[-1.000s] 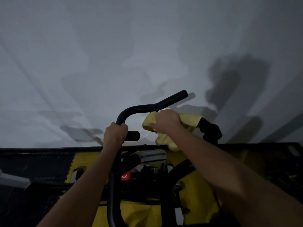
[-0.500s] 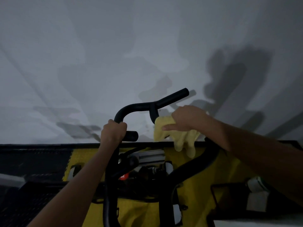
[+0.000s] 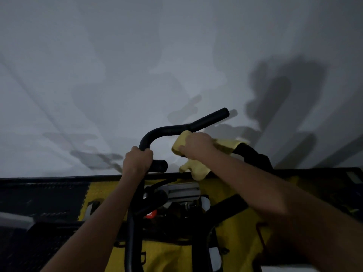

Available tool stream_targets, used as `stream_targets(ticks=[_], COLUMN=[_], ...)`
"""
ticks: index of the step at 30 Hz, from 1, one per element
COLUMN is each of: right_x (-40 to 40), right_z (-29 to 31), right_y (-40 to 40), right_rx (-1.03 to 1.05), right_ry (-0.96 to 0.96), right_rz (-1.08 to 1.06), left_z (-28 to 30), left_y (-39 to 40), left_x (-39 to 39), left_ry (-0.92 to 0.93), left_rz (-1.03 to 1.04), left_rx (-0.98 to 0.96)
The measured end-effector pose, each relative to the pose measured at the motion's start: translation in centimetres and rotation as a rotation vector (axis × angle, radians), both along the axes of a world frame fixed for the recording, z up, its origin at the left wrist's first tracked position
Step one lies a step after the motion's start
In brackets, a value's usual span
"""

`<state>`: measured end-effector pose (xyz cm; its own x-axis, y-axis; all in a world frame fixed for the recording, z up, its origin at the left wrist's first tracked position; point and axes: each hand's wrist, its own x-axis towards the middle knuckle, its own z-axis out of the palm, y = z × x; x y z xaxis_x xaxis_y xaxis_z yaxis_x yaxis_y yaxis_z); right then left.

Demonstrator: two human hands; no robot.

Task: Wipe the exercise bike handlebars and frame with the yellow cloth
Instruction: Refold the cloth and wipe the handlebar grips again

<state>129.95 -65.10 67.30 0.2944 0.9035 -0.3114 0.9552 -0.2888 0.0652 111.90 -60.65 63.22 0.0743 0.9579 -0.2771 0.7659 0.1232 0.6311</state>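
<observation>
Dim light, head view. My left hand [image 3: 137, 160] is wrapped around the left bend of the handlebars [image 3: 169, 130], steadying the bike. My right hand [image 3: 197, 145] clutches the yellow cloth [image 3: 193, 168], bunched under the palm, touching the bar just below the forward grip [image 3: 211, 117]; loose cloth hangs beneath and trails right of that hand.

To do it well, I judge: keep the left hand braced, fold the cloth round the tube so it covers all sides, and draw it along the full length rather than dabbing. The frame [image 3: 130, 232] below my hands seems not yet reached.

Containers: none that I can make out; the lower right is too dark to tell.
</observation>
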Motion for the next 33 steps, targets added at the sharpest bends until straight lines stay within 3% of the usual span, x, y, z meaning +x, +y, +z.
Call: stream_targets(ticks=[4,8,12,15,18,22,24,29,33], right_x=[4.1,6.5,5.0,2.6,0.1,-0.9,-0.7,4.1,7.1], right_z=[4.6,7.7,5.4,2.1,-0.9,-2.5,-2.0,3.7,6.5], right_y=[-5.7,-7.6,-4.7,-1.3,1.3,3.0,2.6,-4.9,-7.5], right_rx=[-0.099,-0.242,-0.2,-0.105,0.043,0.066,0.056,-0.066,-0.191], right_ry=[-0.23,-0.27,-0.276,-0.181,-0.126,-0.102,-0.081,-0.189,-0.216], right_rz=[0.361,0.304,0.355,0.242,-0.025,-0.169,-0.105,0.324,0.279], left_z=[0.2,0.0,-0.4,-0.4,-0.3,0.1,0.2,0.3,0.1], left_y=[0.1,0.4,0.7,0.6,0.5,0.1,0.1,-0.2,0.1], left_x=[0.0,0.1,0.3,0.4,0.4,0.3,0.2,-0.1,-0.1], left_ry=[-0.004,0.019,0.023,0.023,0.025,0.012,0.002,-0.026,-0.005], left_rz=[-0.01,-0.01,0.022,0.032,0.037,0.041,0.04,0.005,0.002], left_rx=[-0.013,0.006,0.007,0.013,0.015,0.013,0.004,0.003,0.007])
